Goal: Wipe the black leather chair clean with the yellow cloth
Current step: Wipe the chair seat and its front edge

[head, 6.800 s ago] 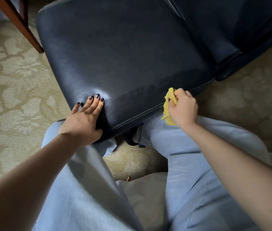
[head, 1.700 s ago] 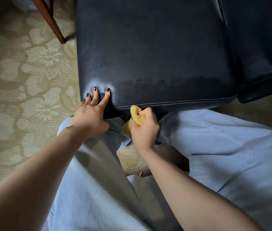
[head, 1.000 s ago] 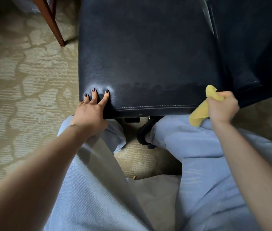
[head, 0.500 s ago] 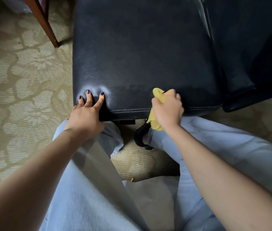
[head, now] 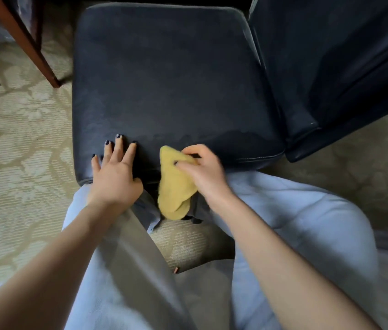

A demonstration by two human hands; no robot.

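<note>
A black leather chair (head: 171, 79) is seen from above, filling the far half of the view. Its seat is a broad, squarish cushion with rounded corners. The leather is matt and faintly mottled, and a darker, uneven band is seen across the seat close to its near edge. A line of pale stitching is visible along the near edge at the right. The backrest (head: 330, 67) is joined at the right side of the seat and is covered in the same dark leather.

The left hand (head: 114, 177) is laid flat on the near left corner of the seat, with the fingers straight and spread and nothing held. Dark polish is seen on the nails.

The right hand (head: 206, 172) is placed at the near edge of the seat, just right of the left hand, and is slightly blurred. A yellow cloth (head: 175, 186) is pinched between its thumb and curled fingers. The cloth is bunched against the front edge of the seat, and its loose end is left hanging below that edge.

Light blue trousers (head: 295, 222) are seen near, under both forearms. A patterned beige carpet (head: 17, 139) is spread under the chair, and a reddish wooden leg (head: 28, 44) is seen at the far left.
</note>
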